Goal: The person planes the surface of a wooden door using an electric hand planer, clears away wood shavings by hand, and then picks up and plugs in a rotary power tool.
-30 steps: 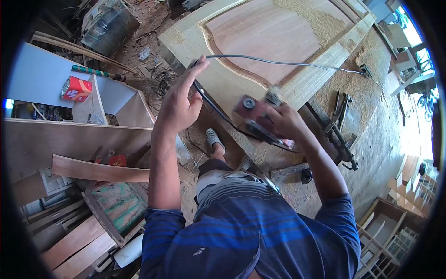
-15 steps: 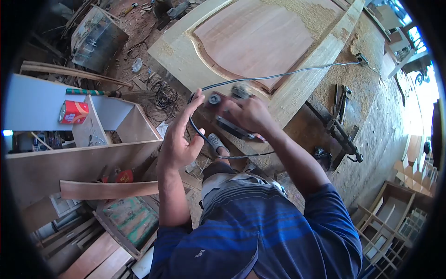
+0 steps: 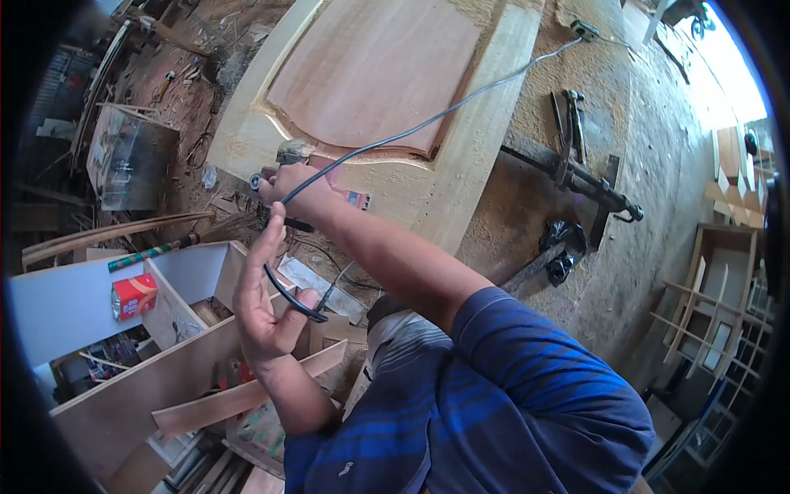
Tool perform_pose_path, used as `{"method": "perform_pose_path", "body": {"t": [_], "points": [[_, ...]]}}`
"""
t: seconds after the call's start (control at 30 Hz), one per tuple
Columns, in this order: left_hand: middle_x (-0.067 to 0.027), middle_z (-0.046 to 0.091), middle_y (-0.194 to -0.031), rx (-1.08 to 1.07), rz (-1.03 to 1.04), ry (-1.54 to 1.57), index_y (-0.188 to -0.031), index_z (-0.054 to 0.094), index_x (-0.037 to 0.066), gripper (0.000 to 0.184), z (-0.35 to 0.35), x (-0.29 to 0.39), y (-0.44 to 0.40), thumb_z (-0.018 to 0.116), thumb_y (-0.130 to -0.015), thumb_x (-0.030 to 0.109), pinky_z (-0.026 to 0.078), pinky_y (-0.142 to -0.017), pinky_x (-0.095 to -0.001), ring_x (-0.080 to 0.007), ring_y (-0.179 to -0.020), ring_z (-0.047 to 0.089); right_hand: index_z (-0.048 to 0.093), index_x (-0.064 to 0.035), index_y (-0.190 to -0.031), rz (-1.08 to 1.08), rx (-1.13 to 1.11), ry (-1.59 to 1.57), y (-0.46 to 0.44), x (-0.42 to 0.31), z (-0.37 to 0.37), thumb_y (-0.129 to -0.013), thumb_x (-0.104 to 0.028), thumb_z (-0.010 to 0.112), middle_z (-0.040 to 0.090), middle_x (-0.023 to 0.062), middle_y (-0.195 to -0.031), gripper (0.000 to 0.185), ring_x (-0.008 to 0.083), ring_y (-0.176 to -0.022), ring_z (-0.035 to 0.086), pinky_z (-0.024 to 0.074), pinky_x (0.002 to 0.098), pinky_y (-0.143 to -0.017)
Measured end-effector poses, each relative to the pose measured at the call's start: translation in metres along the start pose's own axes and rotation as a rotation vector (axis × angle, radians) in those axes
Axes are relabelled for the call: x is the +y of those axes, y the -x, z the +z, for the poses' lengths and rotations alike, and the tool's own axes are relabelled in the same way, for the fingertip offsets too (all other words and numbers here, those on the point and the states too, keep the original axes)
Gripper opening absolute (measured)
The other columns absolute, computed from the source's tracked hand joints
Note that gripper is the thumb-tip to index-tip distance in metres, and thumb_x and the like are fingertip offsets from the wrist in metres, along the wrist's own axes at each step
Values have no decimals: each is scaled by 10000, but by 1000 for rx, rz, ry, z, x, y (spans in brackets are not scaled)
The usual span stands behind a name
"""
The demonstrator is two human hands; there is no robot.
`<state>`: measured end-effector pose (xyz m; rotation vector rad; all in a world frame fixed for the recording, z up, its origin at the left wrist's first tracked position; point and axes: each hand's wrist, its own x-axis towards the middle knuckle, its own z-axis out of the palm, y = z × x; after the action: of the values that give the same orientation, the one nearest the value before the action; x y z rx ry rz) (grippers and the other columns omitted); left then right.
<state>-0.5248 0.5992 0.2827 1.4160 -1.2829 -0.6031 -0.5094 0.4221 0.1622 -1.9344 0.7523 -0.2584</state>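
My right hand (image 3: 306, 191) is wrapped around a red power tool that looks like an electric planer (image 3: 356, 199), at the near left corner of a panelled wooden door (image 3: 415, 198). The hand and forearm hide part of the tool. My left hand (image 3: 262, 309) is raised to the left of the door, fingers stretched out and thumb apart. A dark power cable (image 3: 440, 122) runs across the door, over my right wrist area, and loops down past my left fingers and thumb. It lies against the left hand without a closed grip.
A clamp (image 3: 576, 169) is on the shavings-strewn bench right of the door. A cable connector (image 3: 584, 30) lies at the back. On the left stands an open wooden cabinet (image 3: 132, 370) with a red can (image 3: 134, 297) in it. Lattice frames (image 3: 712, 309) stand at the right.
My right hand and the planer have moved left, to the door's corner. The left hand stays raised with the cable looped by it. The view has turned, shifting the scene.
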Motion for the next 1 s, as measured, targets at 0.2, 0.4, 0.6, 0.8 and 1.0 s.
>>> {"method": "perform_pose_path", "body": {"t": [0.2,0.4,0.6,0.8,1.0], "points": [[-316,434,-1707,25,-10,-132,-1624,426,-112,824,12,-7,-6,760,-901,102,319,-1313,-518,-385,-1618,406,841,-85,-1101,99,-78,61,80,37,-52,-1047,-532,570,804,238,-1011,526,424,-987,791,618,542,-913],[-276,423,-1729,48,-37,-139,-1643,418,-84,827,43,-8,4,777,-921,100,334,-1311,-533,-377,-1621,402,845,-125,-1111,187,-117,161,201,83,-151,-1062,-572,541,783,268,-894,543,437,-906,791,619,550,-876],[-246,492,-1692,-21,-100,-234,-1631,475,-35,788,103,-22,14,787,-921,100,363,-1312,-465,-344,-1589,460,834,-90,-1064,295,70,147,323,132,-236,-1061,-552,586,774,283,-944,524,413,-879,780,607,529,-829],[-277,683,-1477,-122,-89,-265,-1504,606,-65,656,195,-18,1,817,-938,190,501,-1207,-442,-370,-1410,654,813,34,-1055,483,483,-219,461,143,-321,-1100,-388,646,634,25,-706,457,155,-641,636,505,328,-601],[-235,763,-1317,-984,7,-24,-1516,624,94,689,371,-8,33,844,-942,405,569,-1056,-504,-448,-1216,727,794,-17,-1022,383,897,-133,535,113,-395,-1127,-374,648,591,-43,-669,400,24,-528,489,318,245,-472]]}}
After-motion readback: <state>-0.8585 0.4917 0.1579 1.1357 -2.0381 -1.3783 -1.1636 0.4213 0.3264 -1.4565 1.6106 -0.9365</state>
